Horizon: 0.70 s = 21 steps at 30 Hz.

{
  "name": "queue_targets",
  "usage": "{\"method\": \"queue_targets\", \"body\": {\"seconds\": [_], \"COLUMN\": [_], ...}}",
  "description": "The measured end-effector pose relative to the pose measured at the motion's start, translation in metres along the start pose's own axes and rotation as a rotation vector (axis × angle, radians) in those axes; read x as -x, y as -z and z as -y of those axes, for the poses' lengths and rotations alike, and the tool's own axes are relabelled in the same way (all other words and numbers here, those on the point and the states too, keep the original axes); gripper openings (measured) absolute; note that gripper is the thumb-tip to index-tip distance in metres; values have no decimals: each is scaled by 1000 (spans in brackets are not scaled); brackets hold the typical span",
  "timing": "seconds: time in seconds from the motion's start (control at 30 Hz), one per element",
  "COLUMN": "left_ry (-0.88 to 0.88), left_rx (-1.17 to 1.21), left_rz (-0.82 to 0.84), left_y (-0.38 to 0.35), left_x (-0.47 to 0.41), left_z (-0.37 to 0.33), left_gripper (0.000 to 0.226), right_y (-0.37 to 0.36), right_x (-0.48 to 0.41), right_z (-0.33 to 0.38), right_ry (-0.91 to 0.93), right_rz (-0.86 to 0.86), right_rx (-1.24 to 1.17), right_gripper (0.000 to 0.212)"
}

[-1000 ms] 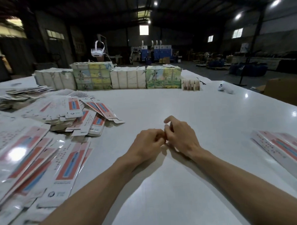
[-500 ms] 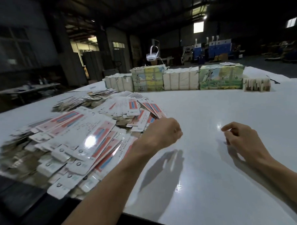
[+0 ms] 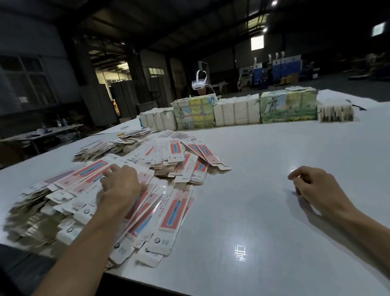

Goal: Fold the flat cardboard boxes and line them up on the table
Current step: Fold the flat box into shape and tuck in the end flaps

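Many flat boxes (image 3: pixel 173 216), left hand (image 3: pixel 122 184) perhaps gripping, right hand (image 3: pixel 314 185) loose

White flat cardboard boxes (image 3: pixel 170 218) with red-pink panels, a blue stripe down each, small dark print. Plain glossy white table (image 3: pixel 269 178). Far back, plain white bundles (image 3: pixel 236 111) beside green-and-yellow picture-printed bundles (image 3: pixel 288 108). White headset (image 3: pixel 199 84).

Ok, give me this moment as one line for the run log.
left hand: rests on pile of flat boxes, grip hidden | right hand: empty, loosely curled over table | step: no box lifted yet
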<state>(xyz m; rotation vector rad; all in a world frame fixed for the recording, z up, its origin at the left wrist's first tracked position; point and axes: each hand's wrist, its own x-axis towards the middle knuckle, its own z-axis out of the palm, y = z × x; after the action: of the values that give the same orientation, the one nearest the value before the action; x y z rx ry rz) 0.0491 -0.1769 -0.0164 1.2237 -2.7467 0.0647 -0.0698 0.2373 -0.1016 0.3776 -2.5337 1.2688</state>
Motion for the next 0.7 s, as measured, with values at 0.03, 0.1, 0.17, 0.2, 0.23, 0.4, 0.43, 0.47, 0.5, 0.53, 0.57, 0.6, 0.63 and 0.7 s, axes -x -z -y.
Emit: {"method": "queue_targets", "body": {"seconds": [0.03, 0.1, 0.17, 0.2, 0.23, 0.4, 0.43, 0.47, 0.5, 0.53, 0.57, 0.6, 0.63, 0.7], "left_ry": [16, 30, 11, -8, -31, -135, -147, -166, -195, -231, -271, -313, -351, -433], "left_rx": [13, 29, 17, 11, 12, 119, 144, 168, 206, 262, 340, 442, 554, 757], "left_rz": [16, 49, 55, 47, 37, 81, 87, 73, 45, 17, 6, 26, 81, 280], "left_y": [1, 5, 9, 11, 13, 22, 24, 26, 30, 33, 37, 41, 45, 47], "left_x": [-2, -6, -9, -10, -11, -23, -24, -24, -24, -23, -19, -14, -6, 12], "left_z": [0, 1, 1, 1, 1, 6, 7, 8, 8, 6, 2, -5, -14, -38], "left_gripper": [97, 115, 129, 133, 134, 64, 60, 59, 58, 55, 51, 45, 40, 36], "right_y": [0, 1, 1, 0, 0, -1, -1, -1, -1, -1, -2, -2, -3, -5], "right_x": [0, -1, -1, -2, -2, -4, -4, -4, -5, -5, -6, -6, -6, -7], "right_z": [-1, -2, -3, -4, -5, -6, -6, -6, -6, -7, -7, -8, -9, -11], "right_ry": [1, 0, 2, 4, 6, 34, 40, 43, 43, 42, 44, 51, 61, 77], "right_rz": [1, 1, 7, 12, 15, 39, 44, 47, 50, 53, 55, 55, 55, 58], "right_rx": [0, 1, 5, 7, 8, 30, 43, 50, 48, 40, 35, 32, 30, 6], "right_gripper": [25, 24, 24, 23, 23, 25, 25, 25, 25, 25, 25, 26, 26, 26]}}
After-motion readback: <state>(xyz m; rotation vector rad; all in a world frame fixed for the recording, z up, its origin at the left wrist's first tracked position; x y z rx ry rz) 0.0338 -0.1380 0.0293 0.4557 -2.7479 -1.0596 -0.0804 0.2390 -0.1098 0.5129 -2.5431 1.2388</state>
